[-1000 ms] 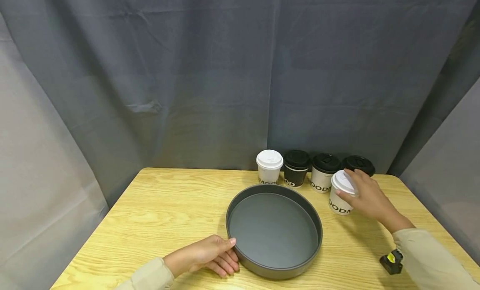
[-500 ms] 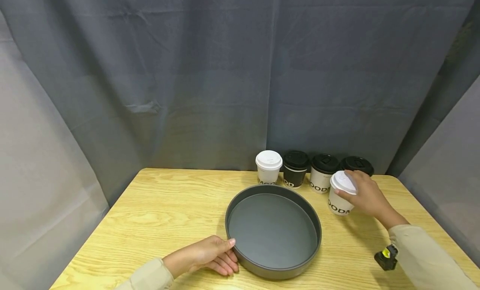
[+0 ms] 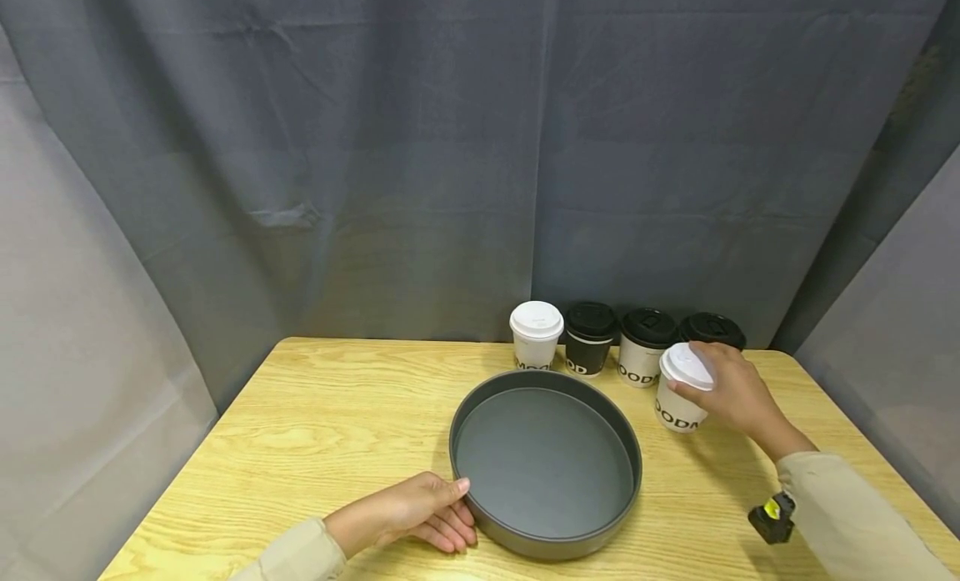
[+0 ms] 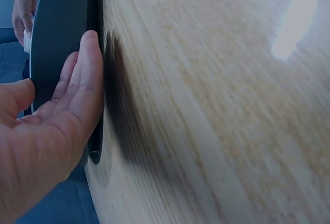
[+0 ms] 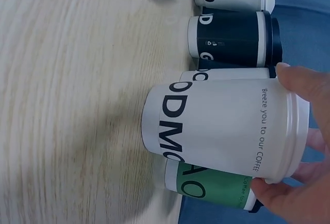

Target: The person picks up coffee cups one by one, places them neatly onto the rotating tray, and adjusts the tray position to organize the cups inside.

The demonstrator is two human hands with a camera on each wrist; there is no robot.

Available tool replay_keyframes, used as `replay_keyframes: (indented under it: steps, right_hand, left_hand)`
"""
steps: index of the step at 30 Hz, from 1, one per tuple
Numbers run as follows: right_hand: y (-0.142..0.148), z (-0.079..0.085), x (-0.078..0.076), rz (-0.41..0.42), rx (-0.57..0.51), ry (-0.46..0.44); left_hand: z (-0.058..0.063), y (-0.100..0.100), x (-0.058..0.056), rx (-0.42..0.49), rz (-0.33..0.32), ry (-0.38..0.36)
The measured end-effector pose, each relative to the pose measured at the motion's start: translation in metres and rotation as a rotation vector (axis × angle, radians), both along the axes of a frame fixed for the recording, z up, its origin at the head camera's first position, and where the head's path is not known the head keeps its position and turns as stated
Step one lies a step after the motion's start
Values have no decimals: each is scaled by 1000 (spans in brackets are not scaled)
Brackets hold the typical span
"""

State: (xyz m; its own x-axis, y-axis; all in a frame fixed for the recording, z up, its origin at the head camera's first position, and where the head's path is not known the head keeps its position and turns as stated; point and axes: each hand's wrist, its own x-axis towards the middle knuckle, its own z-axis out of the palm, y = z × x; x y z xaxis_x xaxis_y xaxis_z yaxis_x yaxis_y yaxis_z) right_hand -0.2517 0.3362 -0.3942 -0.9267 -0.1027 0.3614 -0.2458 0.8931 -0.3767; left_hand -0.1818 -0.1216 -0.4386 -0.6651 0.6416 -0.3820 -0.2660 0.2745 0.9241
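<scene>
"What's biggest?"
"A grey cloth curtain (image 3: 337, 147), softly creased, behind a glossy woodgrain table (image 3: 300, 423)."
"And on that?"
"A round, matte grey pan (image 3: 546, 468), shallow and straight-walled, right of the surface's middle. The left hand (image 3: 422, 511) pinches its rim: thumb over the top, fingers straight along the outer wall."
"The right hand (image 3: 738, 391)?"
"Its curled thumb and fingers hold a lettered paper cup (image 3: 677, 408) by its white lid (image 3: 682, 366), toward the back right corner. Whether its base touches wood, I can't tell."
"Beyond it?"
"Tapered cups along the back edge: a white cup (image 3: 536, 349), a black cup (image 3: 587, 356), a black-lidded cup (image 3: 640, 363), a green-banded cup (image 5: 219, 187)."
</scene>
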Motion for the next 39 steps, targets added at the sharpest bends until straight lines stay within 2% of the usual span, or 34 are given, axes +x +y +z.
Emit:
replay_keyframes:
  steps: [4, 8, 14, 20, 26, 34, 39]
  right_hand:
    - [-4, 0, 7, -4, 10, 54]
    - [-16, 8, 19, 13, 24, 140]
    - [-49, 35, 44, 63, 8, 239]
    - [-90, 57, 70, 180, -10, 356]
    - [-128, 56, 88, 263, -15, 287]
    - [-161, 39, 103, 377, -28, 217]
    - [-172, 28, 112, 399, -21, 170]
  left_hand:
    - [0, 0, 1, -4, 3, 1]
    - [0, 0, 1, -4, 0, 1]
    - [0, -2, 0, -6, -2, 3]
    - [-1, -3, 0, -21, 13, 6]
    - [0, -3, 0, -24, 13, 9]
    - [-4, -2, -2, -14, 2, -1]
    - [-4, 0, -2, -19, 8, -1]
